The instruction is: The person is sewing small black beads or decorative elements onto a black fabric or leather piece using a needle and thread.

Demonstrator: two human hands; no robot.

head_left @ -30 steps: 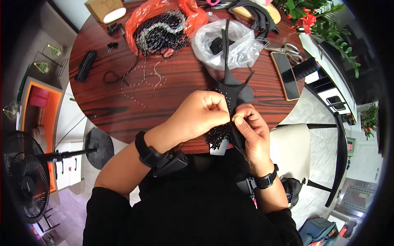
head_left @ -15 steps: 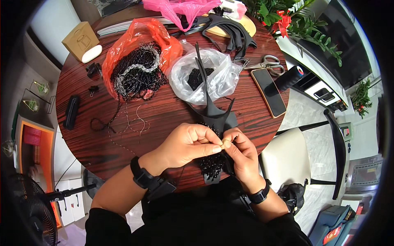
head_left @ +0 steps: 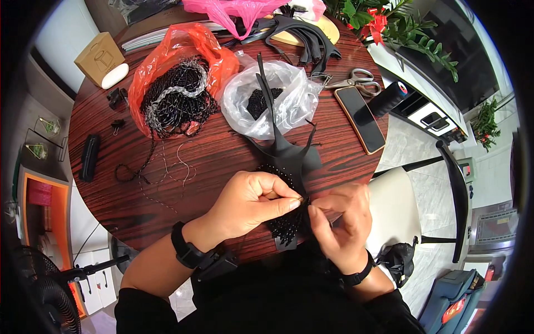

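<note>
My left hand (head_left: 250, 200) is closed in a pinch, thumb against forefinger, on something too small to make out. Close by on its right, my right hand (head_left: 345, 225) is bent inward and partly blurred, with thumb and forefinger tips near each other; what they hold, if anything, is hidden. Under and between both hands lies a flat black piece with long pointed straps (head_left: 286, 153), reaching from the table's front edge up over a clear plastic bag (head_left: 303, 103). Shiny black beads (head_left: 285, 227) hang in a dense cluster on its lower part. More small black beads (head_left: 257, 104) sit inside the bag.
A red plastic bag (head_left: 222, 61) holds black and grey cord (head_left: 181, 103), with loose strands trailing on the round wooden table (head_left: 122, 209). To the right are scissors (head_left: 361, 83), a phone (head_left: 359, 119) and a black thread spool (head_left: 389, 99). A chair (head_left: 392, 211) stands at right.
My right hand has moved slightly right, away from my left fingertips, and turned. My left hand keeps its pinch. The whole view has shifted a little.
</note>
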